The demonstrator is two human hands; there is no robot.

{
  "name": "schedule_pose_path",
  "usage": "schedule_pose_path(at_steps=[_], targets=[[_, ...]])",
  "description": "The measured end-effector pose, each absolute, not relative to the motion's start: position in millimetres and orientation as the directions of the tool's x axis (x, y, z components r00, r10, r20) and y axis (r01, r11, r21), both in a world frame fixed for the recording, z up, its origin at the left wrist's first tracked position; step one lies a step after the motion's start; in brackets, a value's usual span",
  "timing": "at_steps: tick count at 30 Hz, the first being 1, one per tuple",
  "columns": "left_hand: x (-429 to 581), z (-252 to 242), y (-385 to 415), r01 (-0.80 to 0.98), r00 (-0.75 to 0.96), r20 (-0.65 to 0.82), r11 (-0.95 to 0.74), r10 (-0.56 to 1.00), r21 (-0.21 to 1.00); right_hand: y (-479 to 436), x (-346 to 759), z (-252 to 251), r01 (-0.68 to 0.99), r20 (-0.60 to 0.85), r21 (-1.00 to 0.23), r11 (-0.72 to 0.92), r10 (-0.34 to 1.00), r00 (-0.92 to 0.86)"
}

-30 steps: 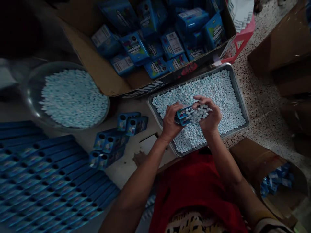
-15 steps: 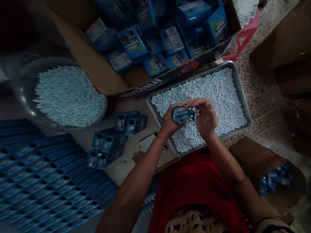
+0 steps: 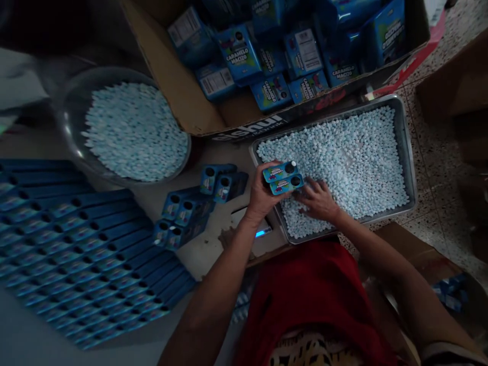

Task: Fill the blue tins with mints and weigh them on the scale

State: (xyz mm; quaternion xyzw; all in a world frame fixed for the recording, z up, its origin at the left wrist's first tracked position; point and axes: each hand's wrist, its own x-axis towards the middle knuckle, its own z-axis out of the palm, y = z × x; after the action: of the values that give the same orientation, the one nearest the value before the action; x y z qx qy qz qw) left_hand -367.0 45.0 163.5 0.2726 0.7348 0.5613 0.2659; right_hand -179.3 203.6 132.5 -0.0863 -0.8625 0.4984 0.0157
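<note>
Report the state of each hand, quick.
Left hand: closed around two small blue boxes.
Right hand: palm down on the candies in the metal tray; grip cannot be told.

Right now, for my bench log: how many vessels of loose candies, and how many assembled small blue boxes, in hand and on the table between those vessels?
candy-filled metal tray: 1
candy-filled glass bowl: 1
small blue boxes held in the left hand: 2
open blue boxes lying on the table: 6
Total: 10

Blue packs [image 3: 239, 53] in the carton [image 3: 182, 89] read "CARAMELO MACIZO" (held packs [image 3: 282, 178] illegible).
</note>
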Motion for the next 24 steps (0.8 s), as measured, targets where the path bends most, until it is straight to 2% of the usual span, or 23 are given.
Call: schedule_pose_path(at_steps=[3,5,6,8,10,12,13,15,17,20,24], targets=[[-373,169,33,0.084,-0.720,-0.120,0.257,0.684,0.963,231,-198,129,0.306,-0.196,-0.699,0.646,0.238,-0.951],[-376,173,29,0.098,-0.709,-0.114,0.258,0.696,0.961,249,-205,134,0.475,-0.268,-0.614,0.630,0.400,-0.876],[-377,174,28,0.116,-0.705,-0.108,0.264,0.701,0.957,256,-208,138,0.553,-0.274,-0.622,0.554,0.508,-0.817],[-374,176,31,0.157,-0.699,-0.112,0.303,0.707,0.940,261,-215,153,0.607,-0.300,-0.752,0.257,0.687,-0.662],[-368,178,36,0.182,-0.696,-0.133,0.353,0.706,0.918,256,-223,175,0.444,-0.402,-0.884,-0.147,0.724,-0.561],[-359,182,43,0.187,-0.698,-0.156,0.388,0.699,0.903,244,-230,201,0.183,-0.468,-0.871,-0.456,0.658,-0.589],[-354,184,47,0.186,-0.699,-0.164,0.398,0.696,0.899,236,-234,214,0.066,-0.454,-0.843,-0.534,0.640,-0.620],[-347,189,52,0.190,-0.695,-0.176,0.414,0.697,0.890,222,-241,237,-0.109,-0.367,-0.821,-0.560,0.665,-0.651],[-341,194,55,0.222,-0.686,-0.167,0.422,0.709,0.879,212,-246,252,-0.191,-0.275,-0.854,-0.484,0.731,-0.624],[-337,196,59,0.292,-0.693,-0.116,0.425,0.711,0.857,207,-255,260,-0.195,-0.212,-0.900,-0.390,0.783,-0.585],[-336,189,63,0.261,-0.781,-0.065,0.419,0.621,0.869,215,-266,262,-0.227,-0.190,-0.900,-0.371,0.805,-0.563]])
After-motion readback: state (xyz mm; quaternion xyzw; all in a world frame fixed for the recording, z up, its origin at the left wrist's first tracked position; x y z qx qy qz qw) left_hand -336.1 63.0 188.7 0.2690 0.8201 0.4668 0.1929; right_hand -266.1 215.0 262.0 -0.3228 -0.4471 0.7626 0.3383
